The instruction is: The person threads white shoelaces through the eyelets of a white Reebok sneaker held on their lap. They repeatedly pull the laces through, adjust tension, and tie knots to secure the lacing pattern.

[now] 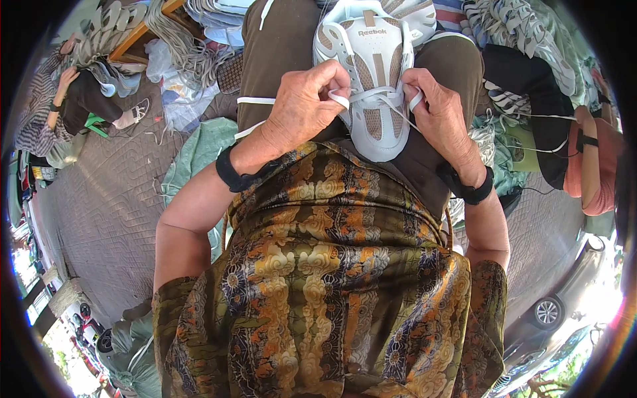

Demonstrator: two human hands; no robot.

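Note:
A white and tan sneaker upper (pixel 380 56) rests between my knees, its toe pointing toward me. White shoelace (pixel 377 95) crosses the lowest part of its lacing, near the toe. On the left of the shoe, my left hand (pixel 306 99) pinches one lace end, a loop of it showing at the fingertips. Opposite it, my right hand (pixel 438 109) is closed on the other lace end beside the eyelets. A loose white strand trails across my left thigh and under my left wrist. Each wrist wears a black band.
More shoe uppers (pixel 511 26) and bundles of laces (pixel 179 43) are heaped at the far side. A green sack (pixel 199 156) lies at my left. People sit to the left and right; the right one's hand (pixel 584 119) holds a white lace. A parked car (pixel 557 298) stands at lower right.

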